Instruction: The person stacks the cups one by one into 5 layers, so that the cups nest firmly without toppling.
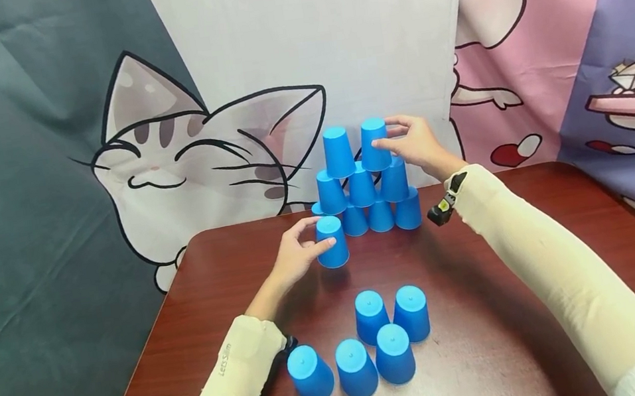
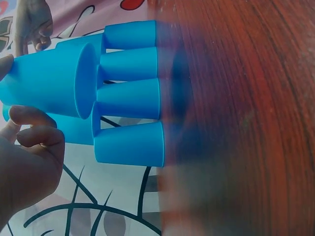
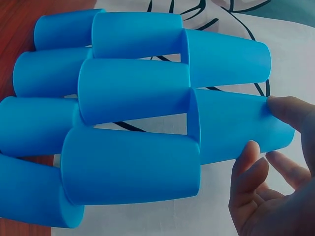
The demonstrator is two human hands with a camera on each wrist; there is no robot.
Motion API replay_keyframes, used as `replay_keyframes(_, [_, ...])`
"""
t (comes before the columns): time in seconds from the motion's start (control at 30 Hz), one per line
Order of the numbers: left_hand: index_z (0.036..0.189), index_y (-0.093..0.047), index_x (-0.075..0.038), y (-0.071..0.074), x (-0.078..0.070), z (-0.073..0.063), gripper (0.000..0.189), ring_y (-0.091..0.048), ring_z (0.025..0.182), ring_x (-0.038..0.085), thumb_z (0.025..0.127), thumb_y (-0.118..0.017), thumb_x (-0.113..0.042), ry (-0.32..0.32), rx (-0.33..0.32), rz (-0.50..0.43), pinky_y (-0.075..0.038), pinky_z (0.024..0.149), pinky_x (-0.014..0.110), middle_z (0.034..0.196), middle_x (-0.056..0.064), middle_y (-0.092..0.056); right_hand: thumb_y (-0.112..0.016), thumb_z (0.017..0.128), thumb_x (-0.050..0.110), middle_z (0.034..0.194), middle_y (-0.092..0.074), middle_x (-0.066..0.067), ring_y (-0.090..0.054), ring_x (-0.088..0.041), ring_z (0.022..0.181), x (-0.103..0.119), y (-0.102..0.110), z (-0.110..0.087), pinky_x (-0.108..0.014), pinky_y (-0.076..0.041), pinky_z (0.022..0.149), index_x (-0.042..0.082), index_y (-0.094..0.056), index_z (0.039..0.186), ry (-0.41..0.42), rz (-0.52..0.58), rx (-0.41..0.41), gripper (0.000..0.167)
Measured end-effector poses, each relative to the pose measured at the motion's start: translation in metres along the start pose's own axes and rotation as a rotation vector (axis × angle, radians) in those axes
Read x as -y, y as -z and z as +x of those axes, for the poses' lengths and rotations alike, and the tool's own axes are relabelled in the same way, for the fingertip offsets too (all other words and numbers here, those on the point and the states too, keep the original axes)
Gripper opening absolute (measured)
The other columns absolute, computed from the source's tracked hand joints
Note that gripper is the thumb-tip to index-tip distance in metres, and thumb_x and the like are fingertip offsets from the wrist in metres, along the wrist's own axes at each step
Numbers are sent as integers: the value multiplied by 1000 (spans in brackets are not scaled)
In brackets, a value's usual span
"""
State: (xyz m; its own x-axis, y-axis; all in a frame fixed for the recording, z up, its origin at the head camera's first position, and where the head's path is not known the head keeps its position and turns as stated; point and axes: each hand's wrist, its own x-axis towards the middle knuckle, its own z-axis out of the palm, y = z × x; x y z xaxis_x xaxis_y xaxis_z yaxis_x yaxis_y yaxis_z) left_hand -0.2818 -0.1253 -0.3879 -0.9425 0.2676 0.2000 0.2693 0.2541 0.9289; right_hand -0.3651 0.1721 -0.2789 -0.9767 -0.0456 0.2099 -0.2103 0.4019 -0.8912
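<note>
My left hand (image 1: 292, 258) grips an upside-down blue cup (image 1: 332, 243) between thumb and fingers, in front of a stacked pyramid of matching cups. In the left wrist view this cup (image 2: 49, 81) overlaps the stack, its open rim facing the tabletop. At the pyramid's upper right, my right hand (image 1: 418, 146) holds a blue cup (image 1: 374, 144) by its side with thumb and fingertips. That cup's rim is right at the middle-row cups (image 3: 135, 91) in the right wrist view. Beside it stands another top-row cup (image 1: 338, 153). Several cups (image 1: 381, 216) form the bottom row.
Several upside-down blue cups (image 1: 357, 370) stand on the near part of the brown wooden table (image 1: 193, 355), close to my left forearm. Behind the pyramid hangs a cloth backdrop (image 1: 379, 29) with cartoon cats, near the table's back edge.
</note>
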Motion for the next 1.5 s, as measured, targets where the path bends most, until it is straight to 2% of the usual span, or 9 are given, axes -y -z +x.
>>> replay_keyframes(0.13, [136, -56, -15, -1, 2, 0, 53, -69, 97, 27, 89, -75, -30, 0, 2, 1, -53, 92, 46, 134, 9, -58, -74, 89, 36, 143, -51, -21, -55, -39, 124, -5, 2, -5, -55, -49, 97, 12, -43, 150, 16, 7, 0, 72])
replay_keyframes(0.3, [136, -56, -16, -4, -3, 1, 53, -68, 103, 27, 89, -75, -31, -18, -8, 1, -53, 92, 48, 133, 7, -59, -73, 90, 36, 141, -53, -20, -57, -39, 121, -13, 6, -13, -54, -49, 96, 11, -39, 151, 25, 1, -38, 75])
replay_keyframes(0.47, [137, -54, -12, -5, -6, 2, 54, -65, 111, 32, 90, -74, -29, -28, 9, -11, -50, 96, 52, 135, 11, -57, -72, 92, 30, 142, -49, -23, -55, -40, 121, -27, 6, -24, -53, -49, 97, 10, -33, 153, 1, -19, -51, 75])
replay_keyframes(0.67, [137, -54, -10, -6, -11, 5, 51, -63, 112, 38, 92, -72, -24, -46, -1, -19, -49, 96, 53, 134, 14, -57, -72, 92, 28, 140, -50, -23, -59, -41, 115, -34, 5, -41, -54, -52, 91, 11, -37, 151, 18, -50, -50, 71])
replay_keyframes(0.93, [137, -55, -10, -8, -18, 10, 50, -66, 107, 36, 92, -71, -25, -59, -36, 14, -51, 94, 52, 133, 14, -59, -71, 92, 29, 140, -50, -24, -48, -43, 128, -41, -3, -64, -63, -45, 97, 11, -39, 150, 67, -71, -2, 69])
replay_keyframes(1.3, [136, -56, -13, -10, -33, 17, 52, -65, 108, 32, 91, -72, -32, -72, -72, 46, -53, 92, 51, 132, 11, -59, -73, 91, 28, 138, -51, -26, -50, -47, 125, -47, -8, -92, -64, -44, 97, 8, -40, 149, 90, -34, 83, 69])
replay_keyframes(1.5, [136, -56, -12, -10, -43, 23, 52, -59, 119, 31, 92, -72, -35, -101, -71, 58, -50, 95, 54, 135, 11, -59, -72, 92, 25, 136, -54, -26, -55, -45, 121, -54, -9, -102, -60, -49, 93, 4, -43, 145, 109, -40, 106, 64])
